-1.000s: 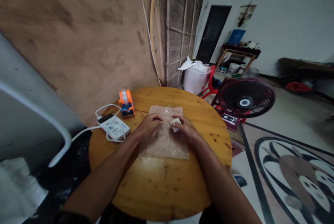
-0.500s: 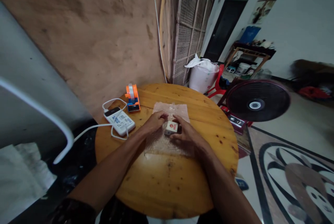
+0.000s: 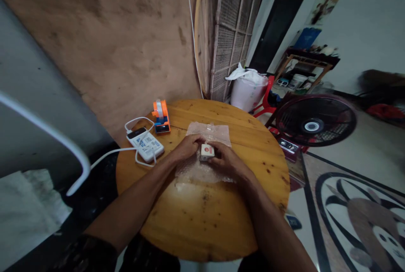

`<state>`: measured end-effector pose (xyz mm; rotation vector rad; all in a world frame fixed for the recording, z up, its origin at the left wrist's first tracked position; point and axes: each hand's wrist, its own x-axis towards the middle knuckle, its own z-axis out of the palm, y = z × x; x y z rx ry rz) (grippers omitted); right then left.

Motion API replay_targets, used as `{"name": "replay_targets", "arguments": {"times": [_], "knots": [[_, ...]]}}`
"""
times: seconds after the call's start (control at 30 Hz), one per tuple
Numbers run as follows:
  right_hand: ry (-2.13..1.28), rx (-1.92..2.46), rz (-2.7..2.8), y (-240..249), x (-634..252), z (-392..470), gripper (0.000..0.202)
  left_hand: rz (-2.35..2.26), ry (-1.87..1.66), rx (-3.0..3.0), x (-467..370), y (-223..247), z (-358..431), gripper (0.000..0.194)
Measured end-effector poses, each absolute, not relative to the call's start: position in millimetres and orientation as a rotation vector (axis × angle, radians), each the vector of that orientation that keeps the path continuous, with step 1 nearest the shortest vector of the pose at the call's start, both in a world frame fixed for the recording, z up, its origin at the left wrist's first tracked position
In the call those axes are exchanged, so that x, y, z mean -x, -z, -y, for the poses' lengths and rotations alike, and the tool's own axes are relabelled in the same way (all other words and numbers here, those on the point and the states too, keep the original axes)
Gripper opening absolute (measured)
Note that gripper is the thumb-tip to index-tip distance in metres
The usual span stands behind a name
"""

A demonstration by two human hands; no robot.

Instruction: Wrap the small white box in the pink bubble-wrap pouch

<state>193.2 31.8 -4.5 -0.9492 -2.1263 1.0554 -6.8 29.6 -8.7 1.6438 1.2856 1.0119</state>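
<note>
A small white box [image 3: 207, 151] with a red mark on top sits near the middle of a sheet of bubble wrap [image 3: 202, 174]. My right hand [image 3: 226, 158] is closed around the box's right side, thumb at the near side and fingers at the far side. To the left of the box, my left hand [image 3: 189, 146] rests over the bubble wrap with curled fingers. Its fingertips are by the box's far left corner, and whether they pinch the wrap or touch the box is hidden.
The round wooden table [image 3: 202, 221] carries an orange and blue tape dispenser [image 3: 162, 115] and a white power bank [image 3: 146, 144] with looped white cable. A fan [image 3: 313, 125] stands right of the table. Behind are a white sack [image 3: 248, 92] and a red chair [image 3: 268, 96].
My right hand has shifted slightly left with the box, which is now nearer my left fingertips. The camera view has tilted a little.
</note>
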Motion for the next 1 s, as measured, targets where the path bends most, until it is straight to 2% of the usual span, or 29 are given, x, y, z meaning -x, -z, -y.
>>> {"name": "replay_targets", "arguments": {"times": [0.13,0.43,0.57,0.77,1.0], "knots": [[-1.087,0.991,2.058,5.8,-194.5,-32.1,0.072,-1.281,-1.020,-1.647,6.3,10.3,-29.7,0.035],[-1.157,1.008,2.088,5.9,-200.5,-39.5,0.066,-1.309,-1.081,-1.637,4.6,8.4,-30.2,0.033],[-1.127,1.012,2.108,2.9,-201.2,-37.5,0.063,-1.264,-1.043,-1.625,7.5,7.2,-30.3,0.043],[-1.119,1.006,2.119,2.0,-202.3,-37.7,0.062,-1.020,-0.797,-1.708,13.8,-6.7,-23.8,0.063],[-1.054,0.972,2.182,-2.8,-199.8,-37.3,0.060,-0.951,-0.840,-1.957,4.1,-21.1,-12.2,0.055]]}}
